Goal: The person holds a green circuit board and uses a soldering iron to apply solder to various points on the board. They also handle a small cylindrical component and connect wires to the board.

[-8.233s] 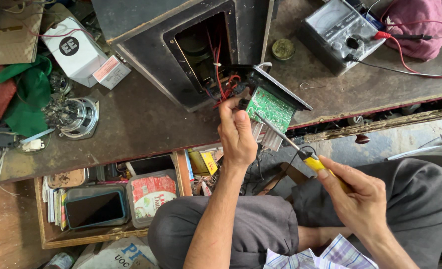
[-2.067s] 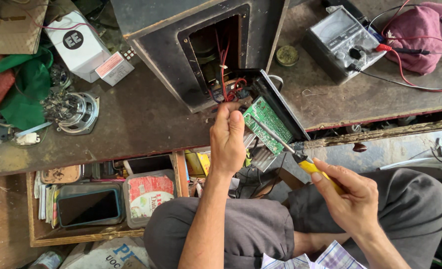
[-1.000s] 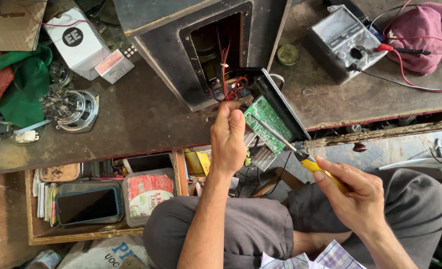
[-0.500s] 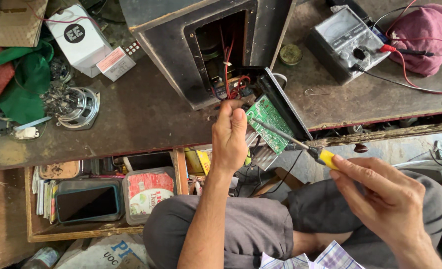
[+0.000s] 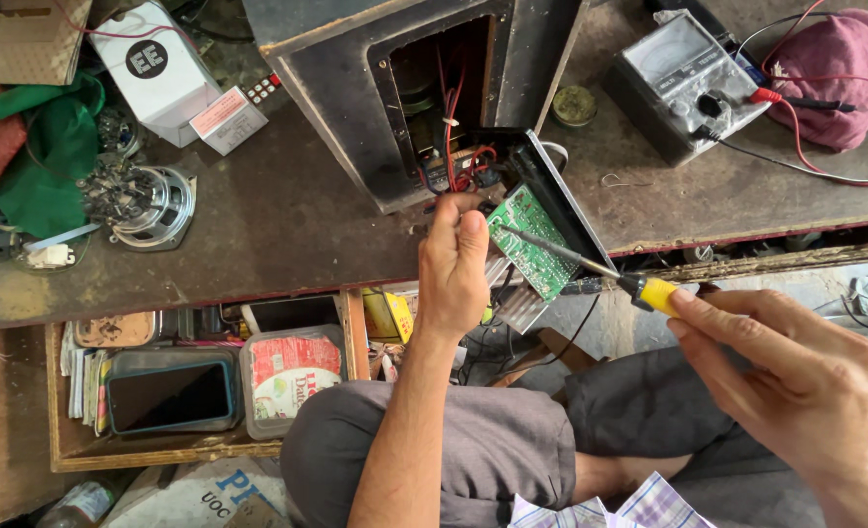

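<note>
A dark speaker cabinet (image 5: 346,88) lies on the wooden workbench with its back opening facing up and red wires (image 5: 451,117) spilling out. Its black back panel, carrying a green circuit board (image 5: 527,240), hangs over the bench edge. My left hand (image 5: 454,264) pinches the panel's edge by the wires. My right hand (image 5: 796,381) holds a yellow-handled soldering iron (image 5: 590,269), whose metal tip rests on the green board.
A grey analogue multimeter (image 5: 683,83) with red and black leads sits at the far right beside a pink cloth (image 5: 840,68). A loose speaker driver (image 5: 151,205), a white box (image 5: 155,68) and green cloth (image 5: 48,166) lie left. An open drawer (image 5: 199,391) below holds a phone and tins.
My right hand has drawn back to the right and nearer the camera while the iron's tip stays on the board. My left hand keeps its grip on the panel.
</note>
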